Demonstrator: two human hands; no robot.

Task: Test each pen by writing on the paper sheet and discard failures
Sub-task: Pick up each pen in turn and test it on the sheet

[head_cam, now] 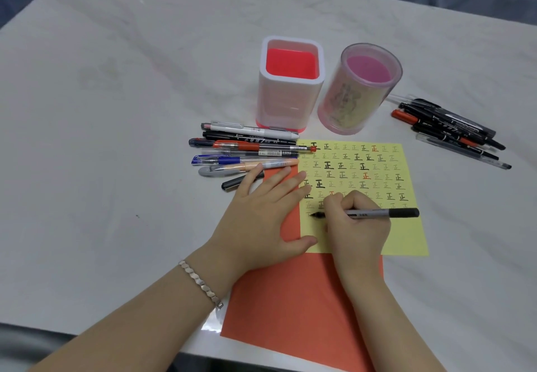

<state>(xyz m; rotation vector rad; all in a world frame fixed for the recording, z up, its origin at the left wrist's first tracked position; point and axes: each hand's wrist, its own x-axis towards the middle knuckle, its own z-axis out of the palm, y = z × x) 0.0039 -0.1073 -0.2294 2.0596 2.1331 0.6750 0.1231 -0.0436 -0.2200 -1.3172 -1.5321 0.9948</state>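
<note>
A yellow paper sheet [377, 174] covered with rows of small written characters lies on an orange sheet [290, 299]. My right hand [357, 226] grips a grey pen with a black cap end [377, 213], its tip touching the yellow sheet's lower left area. My left hand [261, 220] lies flat with fingers spread, pressing on the orange sheet and the yellow sheet's left edge. A pile of several pens [247, 150] lies to the left of the paper. A second pile of several dark pens [453, 130] lies to the right.
Two pen holders stand behind the paper: a white square one with a red inside [290, 86] and a clear round one with a pink inside [360, 89]. Both look empty. The white table [116, 110] ends near my body; the orange sheet overhangs that edge.
</note>
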